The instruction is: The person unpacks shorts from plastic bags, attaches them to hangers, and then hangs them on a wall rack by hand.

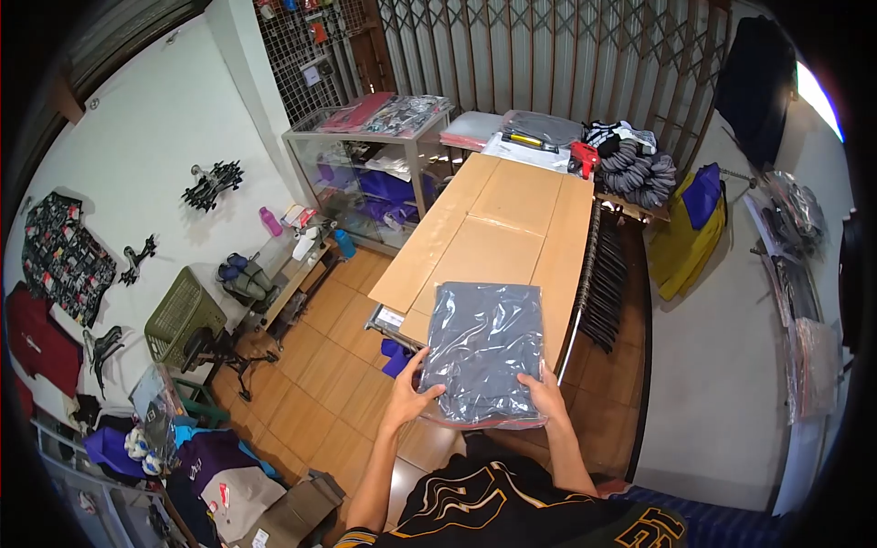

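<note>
A dark grey folded garment in a clear plastic bag (pixel 486 342) lies over the near end of the cardboard sheet (pixel 498 219), its lower part reaching past the edge toward me. My left hand (pixel 413 398) grips the bag's lower left side, thumb on top. On the lower right side, my right hand (pixel 544 395) holds the same bag, thumb also on top. The fingers under the bag are hidden. A reddish strip runs along the bag's bottom edge.
Behind the cardboard are a red tape dispenser (pixel 583 160), bagged items (pixel 541 129) and rolled dark bundles (pixel 635 172). A glass display case (pixel 352 155) stands beyond on the left. Hangers (pixel 601 274) hang along the right side. A green basket (pixel 185 320) is at left.
</note>
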